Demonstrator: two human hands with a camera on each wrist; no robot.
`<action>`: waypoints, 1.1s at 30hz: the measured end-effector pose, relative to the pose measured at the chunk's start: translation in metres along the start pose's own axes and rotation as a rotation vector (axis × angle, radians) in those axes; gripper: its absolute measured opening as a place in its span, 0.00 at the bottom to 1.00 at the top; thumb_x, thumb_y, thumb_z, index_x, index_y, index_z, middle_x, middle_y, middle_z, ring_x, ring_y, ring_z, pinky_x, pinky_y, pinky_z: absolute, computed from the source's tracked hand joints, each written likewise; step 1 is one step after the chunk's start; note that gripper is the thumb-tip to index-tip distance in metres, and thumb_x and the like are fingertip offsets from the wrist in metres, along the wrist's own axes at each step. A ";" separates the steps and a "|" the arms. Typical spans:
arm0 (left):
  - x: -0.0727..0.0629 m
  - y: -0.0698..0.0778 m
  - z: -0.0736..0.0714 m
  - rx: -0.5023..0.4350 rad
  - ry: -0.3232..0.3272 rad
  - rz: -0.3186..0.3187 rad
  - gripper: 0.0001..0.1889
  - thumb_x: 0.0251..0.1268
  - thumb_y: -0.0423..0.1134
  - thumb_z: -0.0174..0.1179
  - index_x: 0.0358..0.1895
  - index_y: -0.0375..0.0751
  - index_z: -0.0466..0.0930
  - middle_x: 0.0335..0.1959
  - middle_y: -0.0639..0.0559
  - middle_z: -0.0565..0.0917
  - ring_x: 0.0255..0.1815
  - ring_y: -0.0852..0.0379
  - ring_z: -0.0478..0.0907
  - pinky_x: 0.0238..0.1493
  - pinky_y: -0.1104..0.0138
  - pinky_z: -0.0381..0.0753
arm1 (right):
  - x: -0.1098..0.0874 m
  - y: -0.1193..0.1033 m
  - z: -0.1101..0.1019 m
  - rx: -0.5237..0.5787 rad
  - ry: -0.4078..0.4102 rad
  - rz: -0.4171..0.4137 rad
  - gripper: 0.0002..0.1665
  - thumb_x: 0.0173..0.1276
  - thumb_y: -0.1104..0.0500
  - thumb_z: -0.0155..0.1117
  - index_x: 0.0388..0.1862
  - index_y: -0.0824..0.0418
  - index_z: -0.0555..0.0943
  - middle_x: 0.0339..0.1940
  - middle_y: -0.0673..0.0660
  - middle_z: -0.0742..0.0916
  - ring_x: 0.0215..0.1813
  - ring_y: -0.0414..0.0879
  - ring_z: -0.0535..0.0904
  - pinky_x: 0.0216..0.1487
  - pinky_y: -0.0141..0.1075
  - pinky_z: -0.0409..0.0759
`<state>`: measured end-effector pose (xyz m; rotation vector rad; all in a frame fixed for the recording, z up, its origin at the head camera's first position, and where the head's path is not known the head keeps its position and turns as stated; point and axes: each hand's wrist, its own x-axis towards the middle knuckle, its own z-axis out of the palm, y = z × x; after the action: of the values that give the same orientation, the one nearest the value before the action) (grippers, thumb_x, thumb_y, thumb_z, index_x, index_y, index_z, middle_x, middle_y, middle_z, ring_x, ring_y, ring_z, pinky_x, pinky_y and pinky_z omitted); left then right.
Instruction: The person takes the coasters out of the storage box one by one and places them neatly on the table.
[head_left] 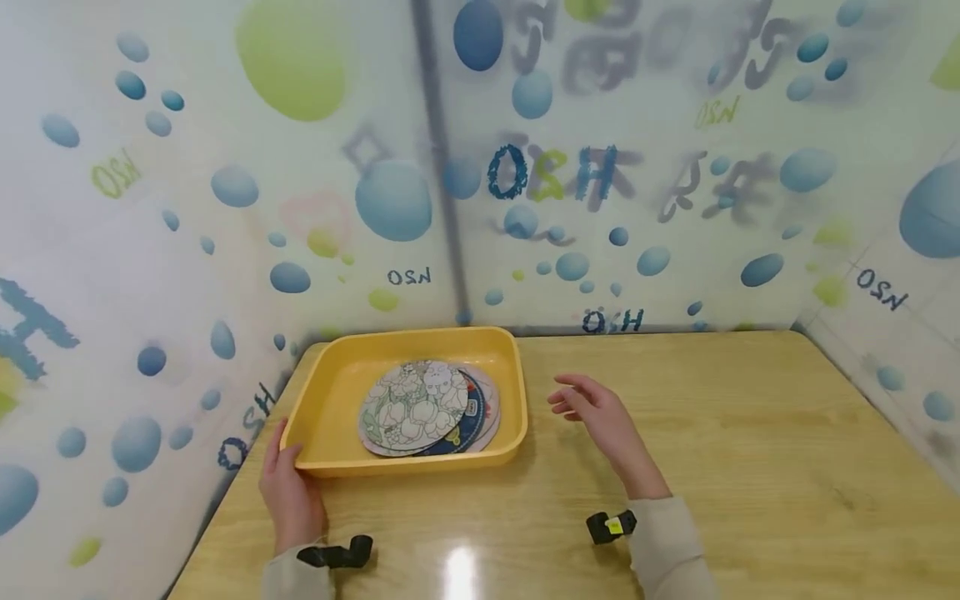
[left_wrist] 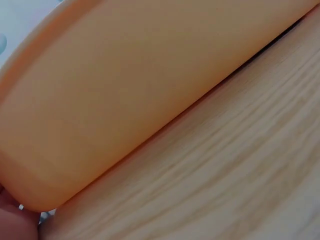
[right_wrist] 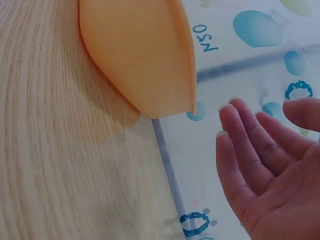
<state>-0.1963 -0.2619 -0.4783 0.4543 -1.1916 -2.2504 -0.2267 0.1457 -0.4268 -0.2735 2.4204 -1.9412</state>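
A yellow plastic tray [head_left: 322,392] sits at the left of the wooden table. Inside it, several flat round cards overlap: a line-drawn floral one [head_left: 412,408] on top, a dark blue one [head_left: 471,421] and a pale pink one [head_left: 491,408] showing from beneath. My left hand [head_left: 291,492] grips the tray's front left corner, thumb at the rim and fingers along the outer side. In the left wrist view the tray's wall [left_wrist: 130,75] fills much of the frame. To the right of the tray, my right hand [head_left: 600,417] hovers empty with loosely bent fingers, touching nothing.
The wooden table [head_left: 720,433] extends to the right of the tray. White walls [head_left: 652,208] printed with blue and green drops border the table at the back and both sides.
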 end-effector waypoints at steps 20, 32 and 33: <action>-0.002 0.001 0.009 0.097 0.170 0.022 0.21 0.62 0.32 0.39 0.56 0.42 0.72 0.61 0.54 0.65 0.57 0.54 0.66 0.58 0.65 0.66 | 0.016 -0.049 0.046 0.013 0.017 -0.101 0.20 0.68 0.50 0.48 0.55 0.55 0.72 0.40 0.54 0.82 0.41 0.45 0.79 0.47 0.41 0.76; 0.002 0.000 0.011 0.069 0.173 0.048 0.18 0.62 0.33 0.42 0.53 0.41 0.74 0.59 0.52 0.66 0.56 0.51 0.67 0.57 0.63 0.67 | 0.033 -0.060 0.076 0.165 0.038 -0.187 0.17 0.68 0.54 0.48 0.53 0.57 0.74 0.38 0.58 0.82 0.40 0.49 0.78 0.46 0.46 0.76; 0.002 -0.001 0.010 0.069 0.173 0.050 0.18 0.62 0.33 0.42 0.53 0.41 0.74 0.59 0.52 0.66 0.56 0.51 0.66 0.57 0.63 0.66 | 0.033 -0.058 0.081 0.193 0.036 -0.179 0.17 0.68 0.54 0.48 0.52 0.58 0.74 0.37 0.58 0.82 0.40 0.50 0.78 0.46 0.46 0.76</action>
<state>-0.2040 -0.2562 -0.4735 0.6261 -1.1805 -2.0860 -0.2418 0.0504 -0.3857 -0.4659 2.2774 -2.2534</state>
